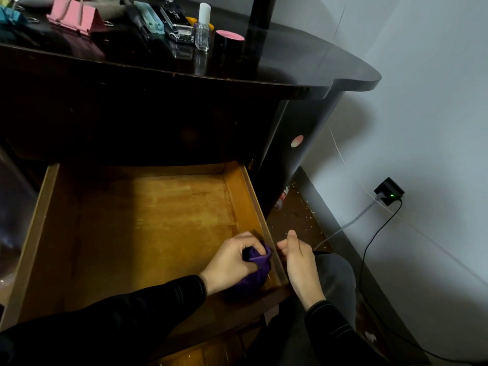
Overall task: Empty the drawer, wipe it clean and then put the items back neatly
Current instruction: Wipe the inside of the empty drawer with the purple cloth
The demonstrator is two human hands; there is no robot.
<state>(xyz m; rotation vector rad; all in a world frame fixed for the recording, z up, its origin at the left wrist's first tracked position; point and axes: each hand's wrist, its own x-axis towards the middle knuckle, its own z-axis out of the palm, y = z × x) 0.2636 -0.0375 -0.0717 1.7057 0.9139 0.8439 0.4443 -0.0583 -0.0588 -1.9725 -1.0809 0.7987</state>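
Wooden drawer (pixel 239 196), pulled well out of the dark cabinet, amber floor bare, scuffed, paler toward the right. Purple cloth (pixel 257 270), bunched, down in the near right corner against the side wall, gripped by the left hand (pixel 229 262). Up on the surface (pixel 303 67), close together: pink binder clip (pixel 74 15), pale blue case (pixel 149 15), clear bottle (pixel 203 30) standing upright with white cap, black tub (pixel 228 43) with pink lid.

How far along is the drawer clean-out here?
Done: the wooden drawer shows no items; a pink binder clip, a white-capped glass bottle and others sit on the dark desktop. In hand: the left hand grips a purple cloth in the drawer's near right corner, the right hand beside its wall. Left: finishing the wipe, returning the items.
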